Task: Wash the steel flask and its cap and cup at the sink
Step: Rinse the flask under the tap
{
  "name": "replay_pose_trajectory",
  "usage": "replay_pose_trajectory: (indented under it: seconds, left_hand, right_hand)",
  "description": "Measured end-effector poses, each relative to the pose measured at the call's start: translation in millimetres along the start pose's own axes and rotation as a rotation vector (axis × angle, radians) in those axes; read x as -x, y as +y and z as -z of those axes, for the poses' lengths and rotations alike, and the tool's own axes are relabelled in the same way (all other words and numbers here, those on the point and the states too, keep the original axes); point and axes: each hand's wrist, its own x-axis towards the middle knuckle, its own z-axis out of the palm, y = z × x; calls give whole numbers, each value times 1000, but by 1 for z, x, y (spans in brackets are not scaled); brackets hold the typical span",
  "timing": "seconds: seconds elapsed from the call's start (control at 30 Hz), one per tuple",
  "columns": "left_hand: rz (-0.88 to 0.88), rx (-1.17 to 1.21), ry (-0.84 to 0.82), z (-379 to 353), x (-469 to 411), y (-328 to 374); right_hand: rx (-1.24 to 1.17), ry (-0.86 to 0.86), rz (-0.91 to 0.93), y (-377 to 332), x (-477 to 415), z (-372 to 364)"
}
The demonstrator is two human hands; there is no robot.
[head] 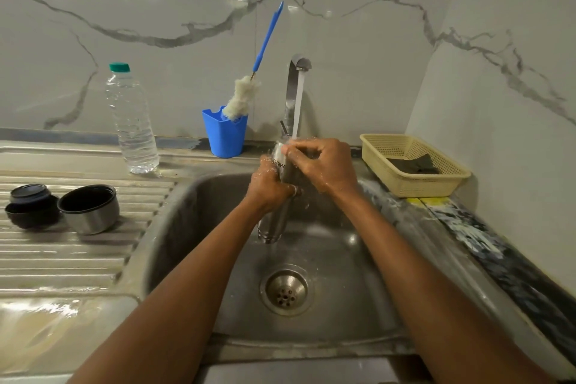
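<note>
Over the sink [193, 227], the left hand [269, 184] grips the tilted steel flask [274, 221] mid-body and the right hand [324, 165] its top under the running tap [294, 84] at 12 o'clock, while the cup [90, 209] and cap [31, 206] sit on the counter [78, 259] at 9 o'clock.

Soft, rather dim indoor light from above. Pale glare streaks the wet draining board [56, 305] and the glossy marble wall [243, 0]. The tap [293, 87] casts a faint shadow to its right. The flask [274, 224] is slightly motion-blurred. Wide-angle distortion curves the edges.
</note>
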Motion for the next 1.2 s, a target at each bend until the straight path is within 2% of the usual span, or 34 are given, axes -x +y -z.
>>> replay_pose_trajectory:
  seconds: [0.07,0.17,0.23,0.3,0.4,0.53,0.67,0.97,1.1,1.2]
  left_hand:
    - [23,-11,-5,0,0,-2]
    - [-73,-58,-8,-2,2,-2]
    - [-73,-41,-17,1,3,0]
    - [29,24,-28,6,1,0]
    - [92,184,-84,12,-5,-4]
    - [71,446,-136,7,-5,5]
    - [133,739,-103,3,-5,16]
    - [-27,714,-236,2,1,16]
    - [-27,736,-169,6,1,18]
    - [82,807,56,16,-5,23]
  right_hand:
    - [58,22,-2,1,0,-2]
    - [157,-76,16,-4,0,-17]
    - [79,-90,6,-6,0,-18]
    - [-52,-10,-18,-4,0,-8]
    - [-101,92,-108,7,5,1]
    - [-131,-103,-210,15,23,-15]
    - [-148,-142,-163,2,25,-31]
    - [-155,-34,-150,1,2,-43]
    - [-149,-97,-175,7,22,-46]
    - [-96,-288,-206,16,42,-40]
